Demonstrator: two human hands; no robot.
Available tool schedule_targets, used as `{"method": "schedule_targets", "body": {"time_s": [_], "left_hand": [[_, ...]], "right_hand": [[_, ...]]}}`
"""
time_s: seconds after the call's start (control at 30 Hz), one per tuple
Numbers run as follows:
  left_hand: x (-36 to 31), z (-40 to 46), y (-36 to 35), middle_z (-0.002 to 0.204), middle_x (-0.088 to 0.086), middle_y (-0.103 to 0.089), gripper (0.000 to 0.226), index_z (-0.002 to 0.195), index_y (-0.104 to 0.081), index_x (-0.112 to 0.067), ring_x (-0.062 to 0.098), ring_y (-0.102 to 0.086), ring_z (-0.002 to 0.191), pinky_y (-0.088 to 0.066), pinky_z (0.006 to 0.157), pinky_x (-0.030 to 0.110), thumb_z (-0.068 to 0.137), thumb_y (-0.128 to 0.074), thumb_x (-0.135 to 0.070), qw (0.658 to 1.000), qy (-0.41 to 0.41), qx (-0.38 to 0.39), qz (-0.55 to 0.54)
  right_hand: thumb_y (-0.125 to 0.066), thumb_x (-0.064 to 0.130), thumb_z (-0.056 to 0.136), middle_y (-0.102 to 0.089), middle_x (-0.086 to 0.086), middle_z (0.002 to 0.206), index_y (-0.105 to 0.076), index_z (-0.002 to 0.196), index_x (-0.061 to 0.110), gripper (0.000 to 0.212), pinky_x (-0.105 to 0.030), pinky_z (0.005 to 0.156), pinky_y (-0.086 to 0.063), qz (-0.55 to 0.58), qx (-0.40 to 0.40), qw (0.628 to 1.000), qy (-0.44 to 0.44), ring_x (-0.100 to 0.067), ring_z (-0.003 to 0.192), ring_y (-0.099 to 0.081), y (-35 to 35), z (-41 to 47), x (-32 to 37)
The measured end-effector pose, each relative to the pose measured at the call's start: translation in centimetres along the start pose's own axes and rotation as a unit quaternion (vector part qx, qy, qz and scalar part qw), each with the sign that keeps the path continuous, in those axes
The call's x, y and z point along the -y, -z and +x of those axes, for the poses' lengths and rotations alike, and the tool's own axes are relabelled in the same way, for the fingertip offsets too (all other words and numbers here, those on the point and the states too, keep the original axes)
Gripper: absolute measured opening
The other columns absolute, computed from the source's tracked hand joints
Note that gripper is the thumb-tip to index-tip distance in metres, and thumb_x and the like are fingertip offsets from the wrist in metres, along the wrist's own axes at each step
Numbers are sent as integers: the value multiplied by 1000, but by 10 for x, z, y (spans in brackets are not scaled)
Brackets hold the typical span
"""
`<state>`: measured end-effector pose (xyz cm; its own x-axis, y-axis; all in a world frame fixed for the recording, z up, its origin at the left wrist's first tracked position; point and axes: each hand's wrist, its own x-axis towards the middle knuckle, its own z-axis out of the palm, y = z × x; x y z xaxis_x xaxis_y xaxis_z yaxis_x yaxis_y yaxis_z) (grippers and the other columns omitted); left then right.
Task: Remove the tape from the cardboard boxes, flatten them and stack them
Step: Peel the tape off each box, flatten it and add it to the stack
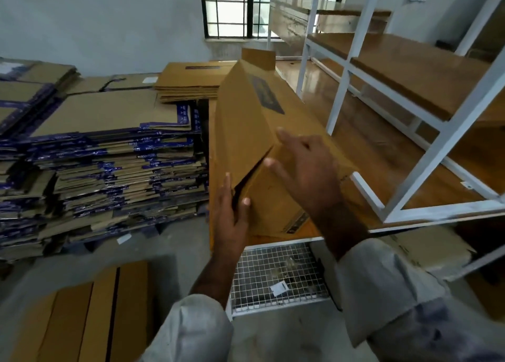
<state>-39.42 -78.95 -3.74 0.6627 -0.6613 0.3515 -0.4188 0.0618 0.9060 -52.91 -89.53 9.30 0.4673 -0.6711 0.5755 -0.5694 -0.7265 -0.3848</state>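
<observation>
Box (246, 132) tilted on the table (410, 176), dark label on it unreadable. Left hand (229, 219) pinches the near flap edge, thumb over it. Right hand (306, 170) rests flat on the flap, fingers spread. Flattened stacks (109, 165) left carry blue printed tape, text illegible. White rack (396, 110) stands right.

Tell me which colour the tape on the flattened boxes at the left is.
Dark blue with small white print, on the stack in the head view.
</observation>
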Motion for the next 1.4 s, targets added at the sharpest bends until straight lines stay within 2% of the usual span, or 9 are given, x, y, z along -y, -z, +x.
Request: {"method": "schedule_targets", "body": {"time_s": [0.13, 0.33, 0.5, 0.63, 0.83, 0.93, 1.03, 1.2, 1.4], "left_hand": [[41, -25, 5, 164, -6, -34, 73, 155, -23, -54, 20, -38, 148, -41, 112, 60, 92, -58, -67, 988, 104, 13, -115], [51, -26, 2, 159, -4, -41, 87, 158, -26, -34, 18, -43, 145, -43, 112, 56, 88, -64, -69, 989, 113, 20, -96], [47, -24, -8, 162, -3, -38, 94, 159, -21, -35, 18, -39, 147, -40, 116, 53, 84, -61, -77, 993, 112, 14, -45], [44, -26, -22, 160, -1, -42, 98, 158, -25, -35, 21, -42, 145, -41, 115, 54, 80, -55, -85, 990, 140, 11, -22], [-4, -32, -45, 143, -8, -57, 69, 147, -41, -38, 19, -57, 128, -47, 108, 54, 84, -70, -42, 960, 202, 7, -195], [-11, -45, -56, 152, -1, -51, 87, 156, -32, -36, 27, -54, 133, -46, 108, 57, 84, -69, -65, 900, 298, 2, -318], [-11, -64, -80, 148, 13, -54, 100, 155, -35, -22, 38, -57, 128, -51, 104, 57, 78, -56, -82, 826, 378, -6, -417], [-5, -95, -139, 134, 19, -59, 111, 152, -40, -11, 38, -60, 122, -50, 104, 50, 77, -36, -93, 737, 431, -37, -519], [5, -95, -158, 123, 21, -66, 106, 145, -42, -3, 35, -67, 110, -56, 85, 45, 85, -26, -89, 767, 480, -22, -425]], "right_hand": [[-52, 65, 95, -50, -9, 145, -39, 153, 41, 64, -51, 111, -32, -147, 61, 985, 65, -27, 135, -46, -35, -25, 40], [-59, 58, 95, -51, -12, 148, -47, 151, 31, 64, -52, 115, -31, -116, 15, 990, 82, -30, 140, -44, -41, -45, 36], [-69, 51, 87, -52, -27, 141, -48, 141, -5, 81, -52, 111, -43, 13, -185, 966, -182, -40, 132, -51, -31, -68, -37], [-74, 48, 82, -71, -1, 117, -57, 132, 9, 65, -43, 87, -55, 335, 76, 880, -326, -10, 100, -70, -23, -79, -90], [-74, 44, 89, -70, 8, 118, -58, 129, 24, 48, -39, 88, -59, 301, 132, 923, -197, -5, 104, -68, -18, -75, -119], [-71, 53, 89, -56, 3, 138, -49, 146, 26, 67, -29, 93, -52, 217, 58, 967, -116, -8, 119, -58, -6, -72, -120], [-66, 52, 91, -54, -7, 135, -53, 144, 24, 62, -47, 99, -50, 131, -6, 991, -14, -21, 124, -52, 5, -65, -105], [-61, 48, 93, -54, -6, 140, -56, 143, 34, 52, -50, 112, -28, -38, 21, 993, 109, -27, 134, -48, 4, -61, -92], [-61, 46, 97, -53, -4, 148, -52, 147, 39, 51, -52, 114, -28, -101, 69, 984, 126, -28, 138, -46, -18, -67, -109]]}}
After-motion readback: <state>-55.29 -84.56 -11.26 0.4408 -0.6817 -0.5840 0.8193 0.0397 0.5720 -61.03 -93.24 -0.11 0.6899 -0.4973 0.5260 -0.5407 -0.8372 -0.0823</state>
